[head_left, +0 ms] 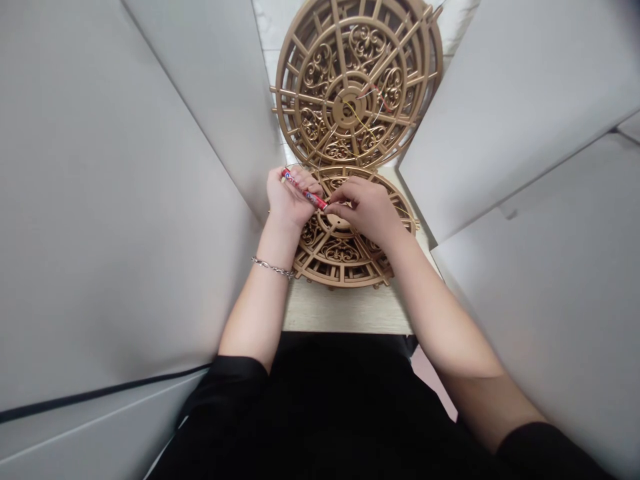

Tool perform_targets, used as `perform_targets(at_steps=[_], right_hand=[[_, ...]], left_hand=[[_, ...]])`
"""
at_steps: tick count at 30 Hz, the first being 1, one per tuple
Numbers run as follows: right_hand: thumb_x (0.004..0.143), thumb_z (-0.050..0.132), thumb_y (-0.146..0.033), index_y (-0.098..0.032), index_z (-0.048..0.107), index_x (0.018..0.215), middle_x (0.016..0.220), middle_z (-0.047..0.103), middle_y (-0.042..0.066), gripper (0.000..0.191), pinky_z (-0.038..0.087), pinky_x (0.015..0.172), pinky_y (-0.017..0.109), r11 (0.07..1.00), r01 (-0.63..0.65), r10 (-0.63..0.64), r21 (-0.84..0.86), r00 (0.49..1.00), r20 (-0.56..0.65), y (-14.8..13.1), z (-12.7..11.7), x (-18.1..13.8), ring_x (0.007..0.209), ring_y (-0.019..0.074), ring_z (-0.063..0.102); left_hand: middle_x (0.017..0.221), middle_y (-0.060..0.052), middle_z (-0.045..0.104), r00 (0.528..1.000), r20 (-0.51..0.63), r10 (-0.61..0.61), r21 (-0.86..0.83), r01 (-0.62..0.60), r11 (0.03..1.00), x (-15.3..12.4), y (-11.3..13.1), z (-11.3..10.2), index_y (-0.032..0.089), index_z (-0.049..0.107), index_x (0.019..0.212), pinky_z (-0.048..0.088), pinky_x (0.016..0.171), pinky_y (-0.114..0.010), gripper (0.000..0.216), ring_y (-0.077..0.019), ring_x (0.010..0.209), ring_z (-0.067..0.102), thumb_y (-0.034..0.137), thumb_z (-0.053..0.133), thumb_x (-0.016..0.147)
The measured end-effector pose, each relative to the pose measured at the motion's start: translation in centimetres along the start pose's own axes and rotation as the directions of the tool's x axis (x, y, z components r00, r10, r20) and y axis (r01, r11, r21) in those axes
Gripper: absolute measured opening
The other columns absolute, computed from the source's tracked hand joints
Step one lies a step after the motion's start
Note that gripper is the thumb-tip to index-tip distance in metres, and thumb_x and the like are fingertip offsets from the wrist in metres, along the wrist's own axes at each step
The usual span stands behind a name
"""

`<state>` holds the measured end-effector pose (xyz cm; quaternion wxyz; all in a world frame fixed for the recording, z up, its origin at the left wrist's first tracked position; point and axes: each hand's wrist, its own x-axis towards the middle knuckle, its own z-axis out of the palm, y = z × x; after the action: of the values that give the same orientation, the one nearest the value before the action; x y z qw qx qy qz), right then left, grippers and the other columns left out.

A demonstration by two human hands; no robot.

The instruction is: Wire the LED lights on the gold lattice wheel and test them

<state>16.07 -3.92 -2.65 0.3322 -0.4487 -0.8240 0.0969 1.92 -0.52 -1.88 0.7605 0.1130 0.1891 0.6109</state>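
Observation:
My left hand (295, 200), palm up with curled fingers, holds two red batteries (305, 189) lined up end to end across it. My right hand (367, 208) comes in from the right, thumb and fingers pinched at the lower end of the batteries; what sits in the pinch is too small to make out. A thin dark wire (300, 165) runs by the upper end of the batteries. Beneath both hands lies a round gold openwork panel (340, 270) with scroll ornaments, its middle partly covered by the hands.
Beyond it leans a stack of similar round gold panels (310, 40); a yellow wire (361, 122) and a red wire (384, 100) hang at its hub. The panels rest on a pale wooden surface (345, 310). Grey-white panels (195, 100) rise close on the left and right (500, 100).

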Motion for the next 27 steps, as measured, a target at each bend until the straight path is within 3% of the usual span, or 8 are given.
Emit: perform_targets(at_steps=[4,8,13,20,27], right_hand=[[0.077,0.052,-0.041,-0.020,0.064,0.076,0.071,0.059,0.002,0.024,0.032,0.064,0.027,0.990,-0.092,0.099,-0.104,0.993,0.061,0.1,-0.4,0.0,0.068,0.0137,0.049],[0.077,0.052,-0.040,-0.019,0.065,0.072,0.060,0.058,-0.001,0.025,0.031,0.058,0.025,0.981,-0.189,0.194,-0.043,0.954,0.228,0.4,-1.5,-0.1,0.058,0.0110,0.047],[0.069,0.062,-0.031,-0.020,0.068,0.077,0.069,0.064,0.000,0.015,0.036,0.060,0.027,0.975,-0.221,0.200,0.024,0.920,0.338,0.8,-2.4,-0.3,0.062,0.0127,0.052],[0.067,0.063,-0.020,-0.020,0.067,0.071,0.074,0.063,0.004,0.006,0.040,0.069,0.032,0.976,-0.202,0.218,-0.084,0.929,0.299,1.1,-2.1,-0.4,0.071,0.0166,0.054],[0.066,0.061,-0.022,-0.020,0.061,0.080,0.074,0.060,0.003,0.014,0.038,0.058,0.028,0.949,-0.280,0.312,-0.143,0.893,0.324,1.0,-2.3,-0.8,0.061,0.0132,0.051]], left_hand=[[0.038,0.005,0.027,1.000,-0.019,0.011,-0.024,-0.011,1.000,0.4,-0.1,-0.5,0.019,0.026,0.049,0.029,0.035,-0.018,0.034,-0.0040,0.031,0.028,0.028,0.029,0.082],[0.039,0.005,0.027,1.000,-0.011,0.003,-0.041,-0.003,0.999,0.6,0.0,-0.8,0.019,0.025,0.050,0.029,0.036,-0.018,0.033,-0.0041,0.031,0.028,0.029,0.028,0.081],[0.038,0.006,0.029,1.000,-0.008,0.000,-0.075,0.000,0.997,0.6,0.2,-0.9,0.019,0.024,0.051,0.028,0.036,-0.018,0.031,-0.0039,0.030,0.029,0.029,0.028,0.081],[0.037,0.006,0.029,1.000,-0.007,-0.002,-0.072,0.002,0.997,0.7,0.3,-1.0,0.019,0.024,0.051,0.028,0.036,-0.018,0.032,-0.0040,0.030,0.030,0.029,0.028,0.081],[0.038,0.006,0.029,1.000,-0.018,-0.001,-0.043,0.000,0.999,0.7,0.2,-1.0,0.019,0.026,0.050,0.029,0.036,-0.018,0.033,-0.0037,0.030,0.030,0.030,0.029,0.082]])
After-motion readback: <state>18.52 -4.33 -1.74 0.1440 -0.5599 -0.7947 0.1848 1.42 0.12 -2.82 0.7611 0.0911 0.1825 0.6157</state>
